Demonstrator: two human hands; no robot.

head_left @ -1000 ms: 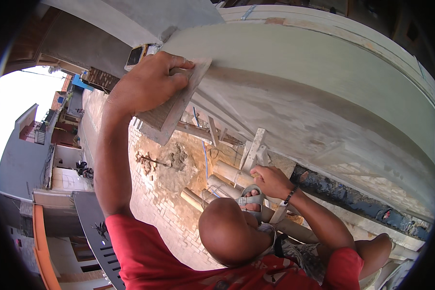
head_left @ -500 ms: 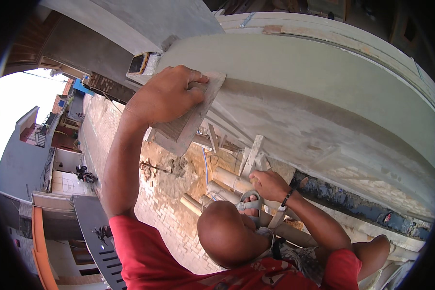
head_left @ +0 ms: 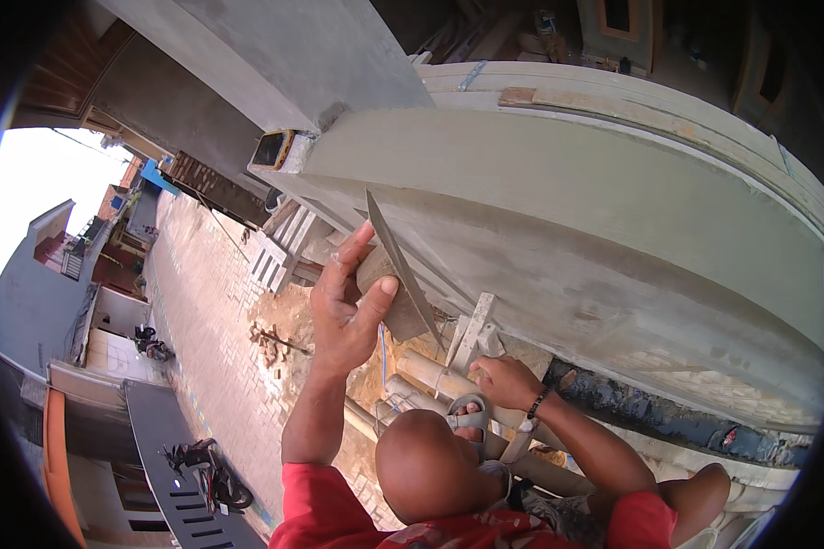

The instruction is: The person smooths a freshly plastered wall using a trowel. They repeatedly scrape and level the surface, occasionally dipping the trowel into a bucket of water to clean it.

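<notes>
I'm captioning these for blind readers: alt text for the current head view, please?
The person's left hand grips a flat float beside a grey plastered wall. The right hand is curled near a wooden plank and tan poles.

A yellow-edged black rectangular device lies at the left end of the smooth grey-green plastered ledge. My grey-sandalled foot rests on round tan bamboo poles; brown sand lies on pale block paving.

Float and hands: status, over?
Left hand gripping float, tilted. Right hand curled; can't tell if empty. Possible obstruction: phone beside pillar.
</notes>
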